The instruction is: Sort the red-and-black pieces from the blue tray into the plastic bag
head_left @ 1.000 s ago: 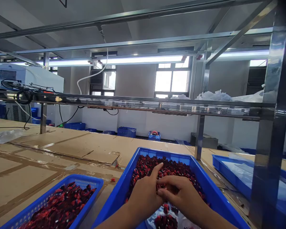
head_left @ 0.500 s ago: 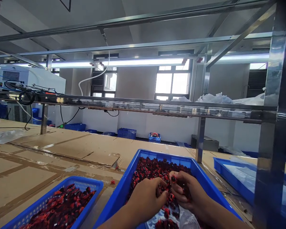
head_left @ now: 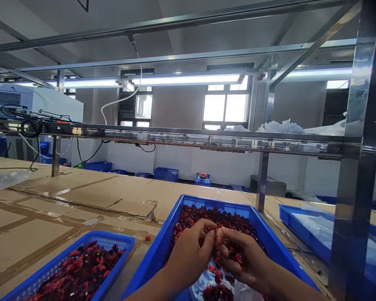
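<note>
A blue plastic tray (head_left: 207, 201) holds a heap of small dark red and black pieces (head_left: 194, 221), with a clear plastic liner (head_left: 207, 284) showing at its near end. My left hand (head_left: 189, 255) and my right hand (head_left: 241, 259) are both inside the tray over the heap, fingertips close together. The fingers of each hand are curled and pinch pieces, though the fingers partly hide them. To the left, a blue mesh basket (head_left: 113, 239) is full of similar pieces, and neither hand touches it.
Cardboard sheets (head_left: 81, 188) cover the bench, with one loose red piece (head_left: 148, 238) on them. At right stand a blue tray lined with white sheeting (head_left: 313, 234) and a steel frame post (head_left: 354, 167). An overhead steel rail (head_left: 188, 138) crosses the view. Blue crates (head_left: 166, 174) sit on the floor beyond.
My hands have drawn closer together over the heap. The right hand has shifted left and its fingers have curled inward, while the camera view has hardly moved.
</note>
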`<state>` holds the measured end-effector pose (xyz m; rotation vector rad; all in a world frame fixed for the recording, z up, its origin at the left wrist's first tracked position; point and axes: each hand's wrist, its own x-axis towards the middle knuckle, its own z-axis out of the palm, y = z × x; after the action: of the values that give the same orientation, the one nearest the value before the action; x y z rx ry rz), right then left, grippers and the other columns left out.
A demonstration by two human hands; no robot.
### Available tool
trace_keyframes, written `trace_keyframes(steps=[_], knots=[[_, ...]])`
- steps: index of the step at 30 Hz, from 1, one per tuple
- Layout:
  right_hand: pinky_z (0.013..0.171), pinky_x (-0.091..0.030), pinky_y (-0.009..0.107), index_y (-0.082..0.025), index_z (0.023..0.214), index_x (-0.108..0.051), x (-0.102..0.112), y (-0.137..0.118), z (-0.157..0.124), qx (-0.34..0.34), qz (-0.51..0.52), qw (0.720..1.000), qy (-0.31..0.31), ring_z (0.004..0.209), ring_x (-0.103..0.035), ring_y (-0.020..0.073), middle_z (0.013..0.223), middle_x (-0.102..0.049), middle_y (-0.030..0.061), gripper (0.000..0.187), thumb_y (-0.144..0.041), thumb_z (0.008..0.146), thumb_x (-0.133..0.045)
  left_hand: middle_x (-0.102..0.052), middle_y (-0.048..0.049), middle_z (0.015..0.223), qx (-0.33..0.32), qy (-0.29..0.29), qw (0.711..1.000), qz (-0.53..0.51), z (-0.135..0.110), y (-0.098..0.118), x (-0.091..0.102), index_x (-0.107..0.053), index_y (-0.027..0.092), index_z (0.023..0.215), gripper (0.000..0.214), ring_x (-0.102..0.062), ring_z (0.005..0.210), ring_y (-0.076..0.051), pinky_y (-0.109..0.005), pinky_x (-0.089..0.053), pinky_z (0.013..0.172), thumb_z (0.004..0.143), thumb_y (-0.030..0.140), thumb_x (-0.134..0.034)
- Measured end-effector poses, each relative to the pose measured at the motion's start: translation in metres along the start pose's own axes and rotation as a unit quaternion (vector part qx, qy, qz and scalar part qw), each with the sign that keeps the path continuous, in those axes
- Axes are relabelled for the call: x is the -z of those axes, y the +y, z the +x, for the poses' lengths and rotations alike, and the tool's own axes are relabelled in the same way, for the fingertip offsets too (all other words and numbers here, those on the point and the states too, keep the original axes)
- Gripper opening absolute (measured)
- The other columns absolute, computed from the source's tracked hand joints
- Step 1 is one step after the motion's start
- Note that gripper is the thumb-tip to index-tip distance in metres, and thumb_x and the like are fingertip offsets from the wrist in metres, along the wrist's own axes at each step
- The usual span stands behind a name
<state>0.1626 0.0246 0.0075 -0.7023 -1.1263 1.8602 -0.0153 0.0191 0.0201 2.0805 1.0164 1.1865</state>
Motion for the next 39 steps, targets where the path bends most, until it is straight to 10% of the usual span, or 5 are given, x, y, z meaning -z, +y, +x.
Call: trace_keyframes(steps=[5,11,20,27,39], knots=[[0.029,-0.019,0.017,-0.02,0.077,-0.053,-0.014,0.009,0.002,0.097,-0.221,0.969,0.049,0.028,-0.027,0.0047,0.044,-0.039,-0.0115,0.036,-0.054,0.078,-0.067,-0.064,0.0019,0.071,0.035,0.023,0.998,-0.042,0.002,-0.007,0.0,-0.058,0.025,0.116,0.032,-0.055,0.059,-0.015,-0.024,-0.033,0.054,0.097,0.043,-0.04],[0.059,-0.039,0.022,-0.021,0.093,-0.068,-0.027,-0.001,-0.009,0.221,-0.533,0.809,0.115,0.061,-0.055,0.0119,0.065,-0.062,-0.0047,0.015,-0.027,0.08,-0.07,-0.065,0.0009,0.075,0.017,0.042,0.998,-0.033,0.003,-0.007,0.002,-0.06,0.024,0.117,0.036,-0.059,0.07,-0.016,-0.026,-0.037,0.063,0.098,0.045,-0.037],[0.064,-0.039,0.026,-0.026,0.109,-0.066,-0.026,-0.011,-0.02,0.261,-0.676,0.68,0.111,0.067,-0.06,0.0163,0.078,-0.068,-0.0009,0.022,-0.025,0.089,-0.057,-0.066,-0.0006,0.086,-0.016,0.065,0.997,-0.041,0.002,0.0,0.002,-0.063,0.024,0.11,0.037,-0.06,0.081,-0.017,-0.027,-0.04,0.073,0.099,0.045,-0.034],[0.058,-0.038,0.024,-0.023,0.118,-0.06,-0.022,-0.004,-0.016,0.299,-0.573,0.756,0.105,0.062,-0.053,0.0147,0.075,-0.065,-0.001,0.029,-0.036,0.096,-0.045,-0.048,0.0059,0.055,0.048,0.051,0.977,-0.2,0.005,0.002,0.003,-0.059,0.019,0.107,0.047,-0.041,0.043,-0.012,-0.023,-0.035,0.044,0.096,0.056,-0.031],[0.069,-0.047,0.029,-0.024,0.112,-0.066,-0.02,0.005,-0.015,0.291,-0.538,0.79,0.052,0.072,-0.06,0.0186,0.083,-0.068,0.0038,0.029,-0.039,0.094,-0.049,-0.054,0.0019,0.069,-0.008,0.074,0.99,-0.119,0.004,0.003,0.006,-0.062,0.019,0.093,0.041,-0.052,0.068,-0.015,-0.025,-0.038,0.064,0.099,0.047,-0.033]])
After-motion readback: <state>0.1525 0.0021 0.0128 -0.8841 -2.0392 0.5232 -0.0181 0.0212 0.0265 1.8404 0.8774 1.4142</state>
